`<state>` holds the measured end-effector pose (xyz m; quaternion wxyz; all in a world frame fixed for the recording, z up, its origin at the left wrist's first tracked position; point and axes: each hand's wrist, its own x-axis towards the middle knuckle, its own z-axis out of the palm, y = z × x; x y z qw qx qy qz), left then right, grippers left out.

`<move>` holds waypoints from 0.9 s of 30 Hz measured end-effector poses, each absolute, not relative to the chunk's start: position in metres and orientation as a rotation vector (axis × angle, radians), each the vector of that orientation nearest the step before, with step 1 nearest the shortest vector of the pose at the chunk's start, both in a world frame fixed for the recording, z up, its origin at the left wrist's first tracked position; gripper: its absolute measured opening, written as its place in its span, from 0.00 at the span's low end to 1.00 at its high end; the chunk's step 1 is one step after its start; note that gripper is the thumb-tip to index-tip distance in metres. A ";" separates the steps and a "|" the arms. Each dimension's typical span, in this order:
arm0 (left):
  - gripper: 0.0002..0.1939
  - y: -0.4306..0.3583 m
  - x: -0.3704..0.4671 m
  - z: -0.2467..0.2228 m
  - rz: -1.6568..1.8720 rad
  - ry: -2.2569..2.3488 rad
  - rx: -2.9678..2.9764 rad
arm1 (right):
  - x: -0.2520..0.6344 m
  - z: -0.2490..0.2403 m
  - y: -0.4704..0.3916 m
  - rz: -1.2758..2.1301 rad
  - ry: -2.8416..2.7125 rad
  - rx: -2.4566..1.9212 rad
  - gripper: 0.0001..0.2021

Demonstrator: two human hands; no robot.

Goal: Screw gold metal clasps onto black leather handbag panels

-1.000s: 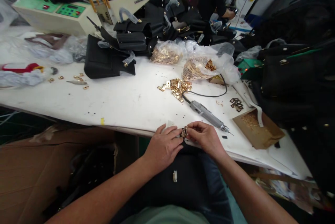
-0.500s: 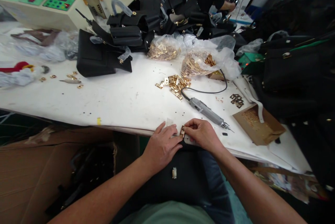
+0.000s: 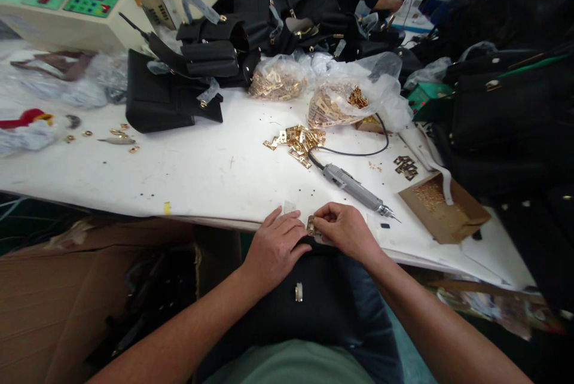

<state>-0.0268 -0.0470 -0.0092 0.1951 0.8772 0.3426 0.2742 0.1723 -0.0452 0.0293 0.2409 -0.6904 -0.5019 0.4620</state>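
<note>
At the table's front edge, my right hand (image 3: 343, 228) pinches a small gold metal plate (image 3: 311, 225) between thumb and fingers. My left hand (image 3: 275, 246) lies just left of it, palm down with fingers spread, on the edge of a black piece in my lap (image 3: 269, 318). A small gold clasp (image 3: 299, 292) sits on that black piece. Behind my hands, a grey electric screwdriver (image 3: 354, 189) lies on the table, its tip pointing right. A pile of gold plates (image 3: 299, 140) is farther back.
Clear bags of gold parts (image 3: 278, 78) stand at the back, beside black handbags (image 3: 156, 94). To the right are a cardboard box of small screws (image 3: 461, 216) and dark plates (image 3: 406, 167). A machine (image 3: 112, 25) occupies the back left. Another person's arm (image 3: 388, 1) shows far back.
The gold plate in my right hand has tilted slightly and shifted a little left. My left hand has barely moved. The whole view has shifted slightly.
</note>
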 end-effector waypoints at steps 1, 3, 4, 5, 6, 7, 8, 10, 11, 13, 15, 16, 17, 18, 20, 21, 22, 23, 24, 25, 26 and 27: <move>0.10 -0.047 -0.027 -0.010 0.780 0.962 2.468 | 0.172 0.029 -0.045 1.244 -1.386 -1.900 0.04; 0.10 -0.048 -0.028 -0.011 0.795 0.957 2.495 | 0.172 0.029 -0.045 1.230 -1.407 -1.915 0.04; 0.10 -0.048 -0.028 -0.012 0.794 0.952 2.511 | 0.172 0.028 -0.044 1.228 -1.418 -1.922 0.04; 0.10 -0.048 -0.028 -0.012 0.784 0.946 2.526 | 0.173 0.028 -0.043 1.226 -1.431 -1.931 0.04; 0.10 -0.049 -0.028 -0.012 0.765 0.941 2.539 | 0.173 0.028 -0.042 1.222 -1.450 -1.938 0.04; 0.10 -0.049 -0.028 -0.011 0.743 0.935 2.551 | 0.173 0.027 -0.042 1.218 -1.472 -1.943 0.04; 0.10 -0.049 -0.028 -0.010 0.718 0.932 2.562 | 0.174 0.026 -0.041 1.210 -1.499 -1.945 0.04; 0.11 -0.048 -0.027 -0.007 0.665 0.933 2.584 | 0.175 0.024 -0.040 1.189 -1.566 -1.934 0.03; 0.11 -0.048 -0.026 -0.006 0.638 0.934 2.595 | 0.175 0.024 -0.041 1.167 -1.601 -1.925 0.03; 0.11 -0.047 -0.026 -0.002 0.591 0.936 2.612 | 0.176 0.023 -0.042 1.101 -1.656 -1.918 0.04; 0.11 -0.045 -0.025 0.001 0.560 0.932 2.621 | 0.177 0.022 -0.045 1.047 -1.684 -1.916 0.05; 0.11 -0.045 -0.026 0.001 0.551 0.931 2.622 | 0.177 0.022 -0.046 1.037 -1.688 -1.917 0.05; 0.11 -0.045 -0.026 0.001 0.547 0.932 2.621 | 0.178 0.022 -0.047 1.040 -1.688 -1.916 0.05; 0.11 -0.044 -0.026 0.001 0.546 0.933 2.617 | 0.178 0.022 -0.047 1.049 -1.687 -1.915 0.06; 0.11 -0.044 -0.026 0.000 0.554 0.941 2.601 | 0.178 0.023 -0.047 1.055 -1.687 -1.916 0.06; 0.10 -0.044 -0.026 -0.001 0.561 0.944 2.591 | 0.178 0.023 -0.046 1.052 -1.690 -1.917 0.06; 0.10 -0.044 -0.026 -0.002 0.569 0.948 2.582 | 0.178 0.022 -0.046 1.046 -1.695 -1.919 0.06; 0.10 -0.044 -0.026 -0.002 0.578 0.952 2.574 | 0.179 0.022 -0.045 1.042 -1.702 -1.921 0.05; 0.09 -0.044 -0.026 -0.003 0.588 0.954 2.570 | 0.179 0.022 -0.044 1.043 -1.704 -1.925 0.05; 0.09 -0.044 -0.025 -0.003 0.600 0.954 2.568 | 0.179 0.021 -0.043 1.051 -1.700 -1.929 0.05; 0.09 -0.044 -0.026 -0.003 0.610 0.951 2.568 | 0.180 0.021 -0.043 1.062 -1.692 -1.932 0.05; 0.09 -0.044 -0.026 -0.003 0.616 0.946 2.570 | 0.180 0.020 -0.042 1.074 -1.686 -1.931 0.05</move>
